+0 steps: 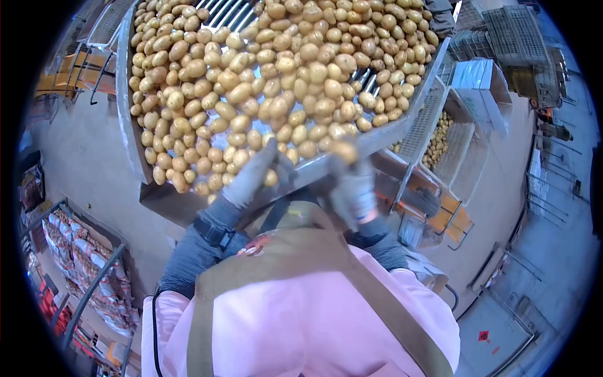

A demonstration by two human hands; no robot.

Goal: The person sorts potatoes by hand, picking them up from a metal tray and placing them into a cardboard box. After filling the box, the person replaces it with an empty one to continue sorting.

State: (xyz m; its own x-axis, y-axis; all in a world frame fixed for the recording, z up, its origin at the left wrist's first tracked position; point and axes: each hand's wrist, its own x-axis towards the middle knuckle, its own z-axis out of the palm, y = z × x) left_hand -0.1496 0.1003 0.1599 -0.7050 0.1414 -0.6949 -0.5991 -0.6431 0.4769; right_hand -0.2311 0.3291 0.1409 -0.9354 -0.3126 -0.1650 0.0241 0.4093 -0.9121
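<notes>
Many yellow-brown potatoes point(240, 94) fill a metal sorting tray point(396, 131) in front of me. At its near edge, my left hand point(250, 179) in a grey glove curls around a potato point(271, 178); other potatoes lie right beside its fingers. My right hand point(355, 188), also gloved and smeared by motion, is over the tray's near right rim. A blurred potato point(343, 151) is at its fingertips, gripped by them. The undersides of both hands are hidden.
Right of the tray stands a plastic crate point(461, 151) with potatoes in it, near a white box point(480, 78). Stacked crates point(515, 34) are at the far right. A metal-railed cart of filled bags point(88, 270) stands at lower left.
</notes>
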